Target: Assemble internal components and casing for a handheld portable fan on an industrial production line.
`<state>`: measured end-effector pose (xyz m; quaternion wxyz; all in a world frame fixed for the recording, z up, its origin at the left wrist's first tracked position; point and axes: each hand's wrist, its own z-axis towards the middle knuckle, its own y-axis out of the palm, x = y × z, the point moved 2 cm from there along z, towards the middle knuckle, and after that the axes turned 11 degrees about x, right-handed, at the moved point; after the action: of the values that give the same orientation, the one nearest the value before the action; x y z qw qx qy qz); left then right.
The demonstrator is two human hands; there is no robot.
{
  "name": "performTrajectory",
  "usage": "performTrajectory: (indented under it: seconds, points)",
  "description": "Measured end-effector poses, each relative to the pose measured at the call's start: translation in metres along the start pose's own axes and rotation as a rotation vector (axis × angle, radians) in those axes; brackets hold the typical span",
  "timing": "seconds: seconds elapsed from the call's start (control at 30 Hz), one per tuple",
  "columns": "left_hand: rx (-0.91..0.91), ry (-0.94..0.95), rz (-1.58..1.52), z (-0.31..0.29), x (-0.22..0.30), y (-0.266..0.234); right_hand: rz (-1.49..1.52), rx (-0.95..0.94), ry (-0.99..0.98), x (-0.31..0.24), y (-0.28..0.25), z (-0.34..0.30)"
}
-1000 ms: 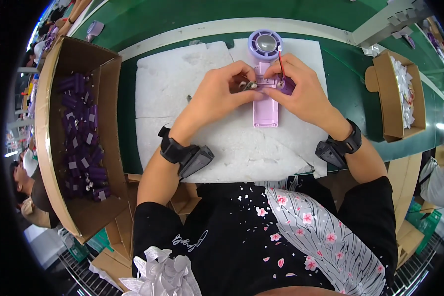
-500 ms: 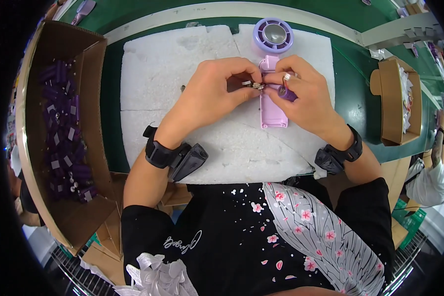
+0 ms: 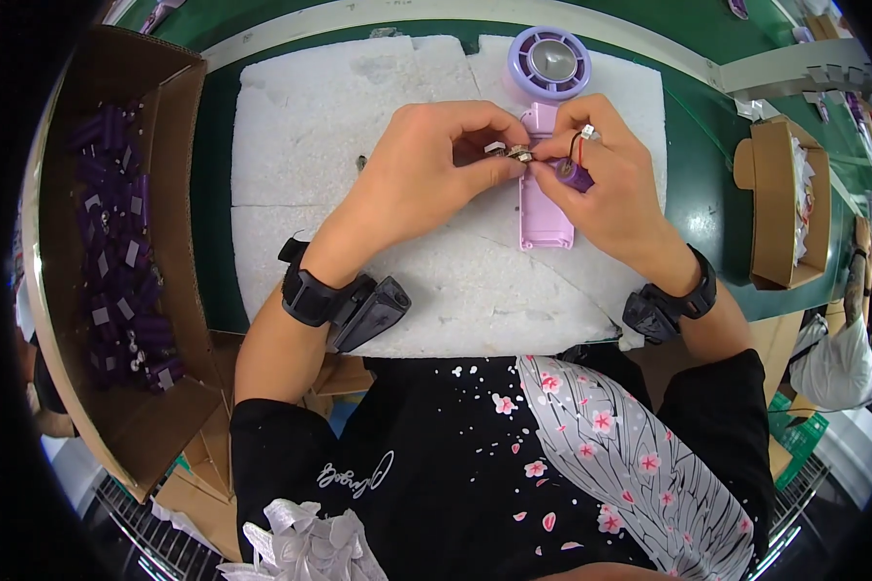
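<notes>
My left hand (image 3: 426, 169) pinches a small circuit board (image 3: 520, 154) between thumb and fingertips, above an opened pink handle (image 3: 546, 230). My right hand (image 3: 612, 189) is closed with its fingertips at the other end of the board. A purple battery cell (image 3: 575, 175) is tucked in that hand; its red and black wires lead to a white connector (image 3: 588, 132) over the fingers. Beyond the hands lies the round purple fan head (image 3: 549, 64), in line with the handle. My fingers partly hide the board and the handle's middle.
A white foam pad (image 3: 300, 116) lies on the green bench under the work. At left stands a deep cardboard box (image 3: 179, 145) with many purple battery cells (image 3: 116, 252). A smaller carton (image 3: 773, 208) with white parts sits at right. Other people show at the right edge.
The view has shifted slightly. Both hands stay at the board; the wires and connector now stand up more plainly over my right fingers.
</notes>
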<state>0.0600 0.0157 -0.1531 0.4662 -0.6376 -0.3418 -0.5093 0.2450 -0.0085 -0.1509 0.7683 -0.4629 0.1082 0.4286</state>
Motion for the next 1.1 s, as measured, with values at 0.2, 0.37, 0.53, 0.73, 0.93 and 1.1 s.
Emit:
performTrajectory:
  seconds: [0.2,0.37,0.53,0.73,0.93,1.1]
  points:
    - [0.01,0.139,-0.007,0.0,-0.006,0.002,0.018,-0.027,0.028,0.002,0.0,-0.003]
    - [0.068,0.409,0.166,0.0,-0.002,0.003,0.012,-0.063,0.053,0.002,-0.001,-0.002]
    - [0.106,0.499,0.247,0.001,0.0,0.007,0.005,-0.031,0.026,0.002,-0.005,0.002]
    - [0.057,0.501,0.178,0.0,0.013,0.02,-0.026,-0.064,0.017,0.006,-0.01,0.001]
    - [0.088,0.425,0.08,0.004,0.01,0.021,0.017,-0.065,0.02,0.01,-0.011,-0.001]
    - [0.106,0.522,0.165,0.006,0.011,0.018,0.021,-0.085,-0.015,0.009,-0.015,0.001]
